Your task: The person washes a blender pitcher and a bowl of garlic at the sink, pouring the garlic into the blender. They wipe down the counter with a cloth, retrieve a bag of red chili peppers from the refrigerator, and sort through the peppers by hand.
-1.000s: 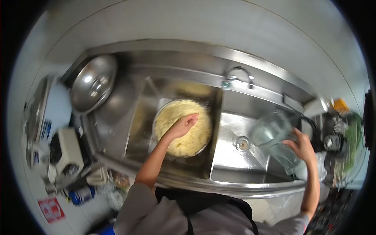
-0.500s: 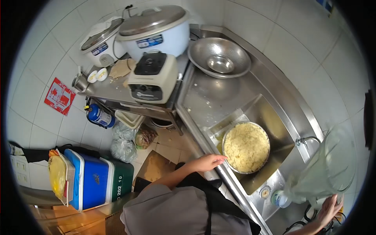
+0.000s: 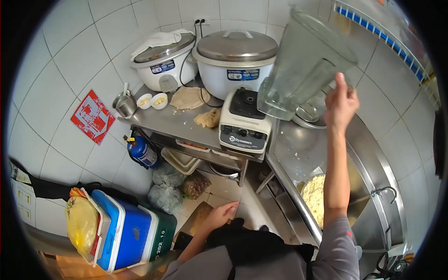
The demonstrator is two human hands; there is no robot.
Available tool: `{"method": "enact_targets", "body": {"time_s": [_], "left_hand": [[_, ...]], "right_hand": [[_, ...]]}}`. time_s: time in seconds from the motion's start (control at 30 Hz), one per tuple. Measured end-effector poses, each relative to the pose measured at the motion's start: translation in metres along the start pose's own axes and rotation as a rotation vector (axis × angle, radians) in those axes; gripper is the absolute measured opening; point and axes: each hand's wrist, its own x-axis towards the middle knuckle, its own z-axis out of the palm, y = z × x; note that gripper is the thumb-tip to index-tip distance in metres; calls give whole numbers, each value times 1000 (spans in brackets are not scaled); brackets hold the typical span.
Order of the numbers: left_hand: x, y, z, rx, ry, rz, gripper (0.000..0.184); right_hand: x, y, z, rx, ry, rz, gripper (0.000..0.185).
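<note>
My right hand (image 3: 342, 100) grips the handle of a large clear blender jug (image 3: 305, 60), raised and tilted over the counter. The jug's base is close to the right side of the blender motor base (image 3: 246, 119), which is cream with a black top; I cannot tell whether they touch. My left hand (image 3: 222, 214) hangs low in front of the counter, its fingers loosely curled together and no object visible in them. Behind my right forearm, a round container of pale yellow crumbly food (image 3: 315, 198) sits in the sink, partly hidden.
Two rice cookers, one small (image 3: 165, 65) and one large (image 3: 235, 60), stand at the back. A metal bowl (image 3: 310, 119) is partly behind the jug. Two small white bowls (image 3: 158, 101) and a metal pot (image 3: 125, 105) are at left. A blue cooler box (image 3: 123, 231) stands on the lower left.
My right hand has carried the jug from beyond the sink up and left to beside the motor base. My left hand has drawn away from the sink edge, and the view has shifted left.
</note>
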Motion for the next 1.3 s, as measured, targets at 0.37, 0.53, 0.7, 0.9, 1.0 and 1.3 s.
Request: {"method": "enact_targets", "body": {"time_s": [0.37, 0.53, 0.7, 0.9, 1.0, 1.3], "left_hand": [[-30, -28, -38, -11, 271, -127, 29], [-20, -33, -42, -34, 277, -120, 29], [-8, -34, -43, -27, 297, -143, 29], [9, -28, -37, -1, 313, -112, 29], [9, -30, -43, 45, 283, -157, 29], [57, -47, -97, -16, 221, -187, 29]], "right_hand": [[-1, 78, 83, -140, -78, 16, 31], [8, 85, 86, -340, -131, 19, 49], [7, 81, 88, -241, -145, 188, 50], [-5, 96, 87, -346, -203, 52, 48], [-5, 101, 88, -390, -183, 42, 45], [-15, 97, 91, -459, -110, 54, 31]]}}
